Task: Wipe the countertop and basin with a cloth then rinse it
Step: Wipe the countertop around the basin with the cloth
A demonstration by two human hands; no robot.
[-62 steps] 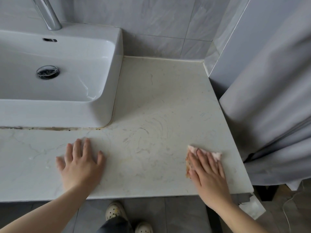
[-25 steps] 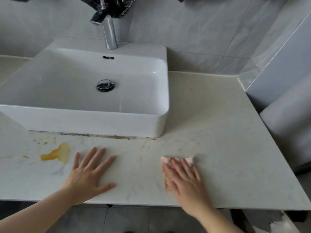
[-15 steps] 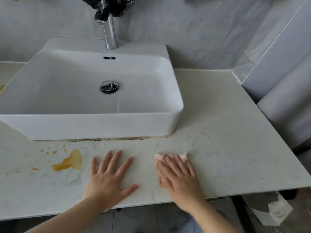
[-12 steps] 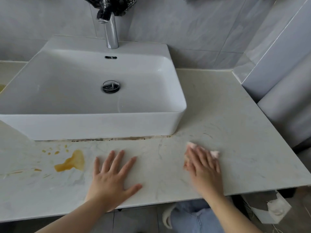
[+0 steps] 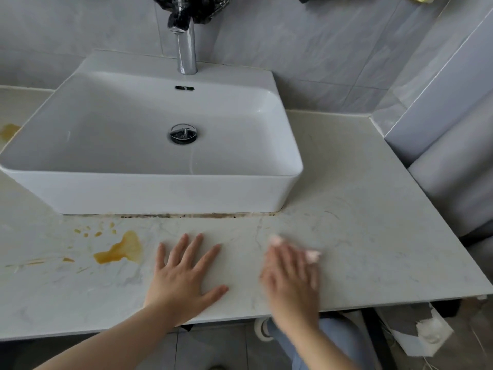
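Two flat hands: left hand (image 5: pixel 184 276) bare on the table (image 5: pixel 373 249), right hand (image 5: pixel 292 279) pressing the cloth (image 5: pixel 312 255). It could smear the orange spill (image 5: pixel 120 251).

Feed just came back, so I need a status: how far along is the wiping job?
Looks done: the countertop right of the basin shows no spills. In hand: the right hand, motion-blurred, presses the pink cloth flat near the front edge; the left hand rests flat beside it. Left: the orange spill, dark grime along the basin's foot, the basin itself, then rinsing.
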